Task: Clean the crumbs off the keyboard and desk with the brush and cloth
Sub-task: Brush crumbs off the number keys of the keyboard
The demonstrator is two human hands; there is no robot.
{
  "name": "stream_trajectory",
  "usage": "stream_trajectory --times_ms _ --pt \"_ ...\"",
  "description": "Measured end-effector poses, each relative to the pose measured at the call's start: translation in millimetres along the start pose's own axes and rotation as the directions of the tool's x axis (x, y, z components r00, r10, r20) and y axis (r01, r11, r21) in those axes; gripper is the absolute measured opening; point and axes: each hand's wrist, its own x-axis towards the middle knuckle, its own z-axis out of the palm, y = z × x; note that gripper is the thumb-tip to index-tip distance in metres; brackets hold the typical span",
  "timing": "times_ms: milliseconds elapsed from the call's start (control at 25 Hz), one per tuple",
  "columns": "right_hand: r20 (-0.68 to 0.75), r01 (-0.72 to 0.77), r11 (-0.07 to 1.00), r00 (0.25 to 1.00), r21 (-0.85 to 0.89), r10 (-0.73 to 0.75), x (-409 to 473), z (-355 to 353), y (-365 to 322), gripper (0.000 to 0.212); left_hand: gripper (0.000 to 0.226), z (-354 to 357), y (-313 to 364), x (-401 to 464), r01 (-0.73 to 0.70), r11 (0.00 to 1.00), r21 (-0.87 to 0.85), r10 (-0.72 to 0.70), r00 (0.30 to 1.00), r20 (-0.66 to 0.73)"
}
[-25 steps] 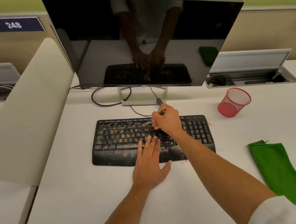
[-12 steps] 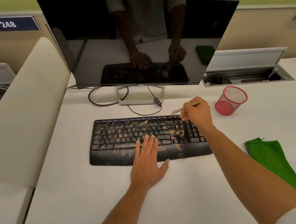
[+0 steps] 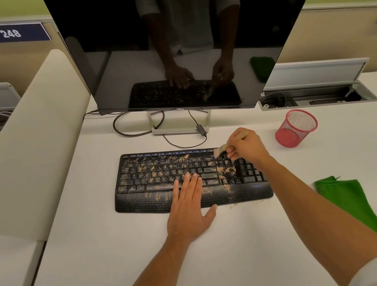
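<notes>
A black keyboard [image 3: 154, 180] lies on the white desk [image 3: 129, 252], strewn with tan crumbs [image 3: 226, 170] that are thickest just left of the number pad. A few crumbs [image 3: 232, 206] lie on the desk at its front edge. My left hand [image 3: 190, 209] rests flat, fingers straight, on the palm rest and lower keys. My right hand [image 3: 245, 147] grips a small wooden brush [image 3: 221, 150] over the keyboard's upper right, bristles touching the keys. A green cloth [image 3: 350, 203] lies on the desk to the right, apart from both hands.
A dark monitor [image 3: 173, 47] on a silver stand rises behind the keyboard, with cables [image 3: 135, 131] looping beneath it. A red mesh cup [image 3: 296, 127] stands at the right rear, near an open cable tray [image 3: 317, 100]. A beige divider [image 3: 28, 144] borders the left side.
My right hand swept the brush from the keyboard's middle to its right end, pushing crumbs rightward, then dropped the bristles back onto the keys. My left hand stayed put.
</notes>
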Motion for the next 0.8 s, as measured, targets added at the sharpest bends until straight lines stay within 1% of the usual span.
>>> stream_trajectory --times_ms 120,200,320,440,520,680,800 --pt "-0.049 0.063 0.994 0.997 -0.089 -0.067 4.9 9.1 -5.9 0.014 0.081 0.2 0.0 0.1 0.002 1.0 -0.006 -0.002 1.0 -0.007" --pt "-0.098 0.1 0.991 0.989 -0.089 -0.109 5.3 12.7 -8.6 0.013 0.081 0.7 -0.2 0.1 0.002 1.0 -0.007 -0.002 1.0 -0.004" --pt "-0.15 0.064 0.997 0.986 -0.046 -0.07 4.7 12.4 -8.0 0.01 0.081 1.4 -0.6 0.8 0.001 1.0 -0.001 -0.001 1.0 -0.008" --pt "-0.113 0.016 0.995 0.993 -0.096 -0.026 5.6 10.2 -5.1 0.014 0.081 1.6 -0.4 1.1 0.0 1.0 0.006 0.0 1.0 -0.007" --pt "-0.09 0.035 0.993 0.995 -0.108 -0.045 4.9 11.9 -4.6 0.013 0.08 1.6 -0.4 0.7 -0.001 1.0 0.006 0.001 1.0 -0.011" --pt "-0.158 0.118 0.982 0.977 -0.149 -0.142 2.4 19.2 -5.0 0.015 0.08 1.8 -0.4 0.5 0.003 1.0 0.004 -0.003 1.0 -0.007" --pt "-0.151 0.121 0.985 0.979 -0.121 -0.139 -3.2 20.7 -4.0 0.016 0.081 1.7 -0.2 0.7 0.005 1.0 0.001 -0.005 1.0 -0.005"
